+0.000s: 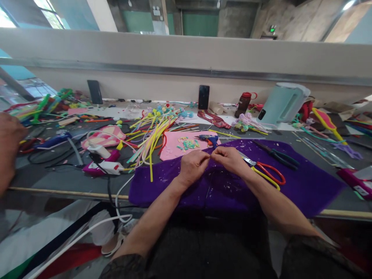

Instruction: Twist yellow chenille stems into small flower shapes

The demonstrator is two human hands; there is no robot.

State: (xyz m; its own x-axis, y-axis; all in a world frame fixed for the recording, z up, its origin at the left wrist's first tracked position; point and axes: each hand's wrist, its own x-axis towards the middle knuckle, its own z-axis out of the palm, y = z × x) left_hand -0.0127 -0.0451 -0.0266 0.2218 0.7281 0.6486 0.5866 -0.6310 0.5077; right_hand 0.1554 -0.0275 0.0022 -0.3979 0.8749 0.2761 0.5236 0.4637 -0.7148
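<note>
My left hand (194,166) and my right hand (229,159) meet fingertip to fingertip above a purple cloth (171,186). Both are closed in a pinch; whatever lies between the fingers is too small to make out. Just beyond them, a blue glue gun (209,138) rests on a pink sheet (171,145) beside small yellow and green pieces (188,144). Scissors (269,172) with red and yellow handles lie right of my right hand, near dark-handled pliers (279,155).
Left of the cloth lie a bundle of fuzzy stems (152,139) and a power strip (103,167) with cables. A phone (204,97), a brown bottle (242,105) and a pale green kettle (283,102) stand at the back. Another person's hand (11,135) shows at far left.
</note>
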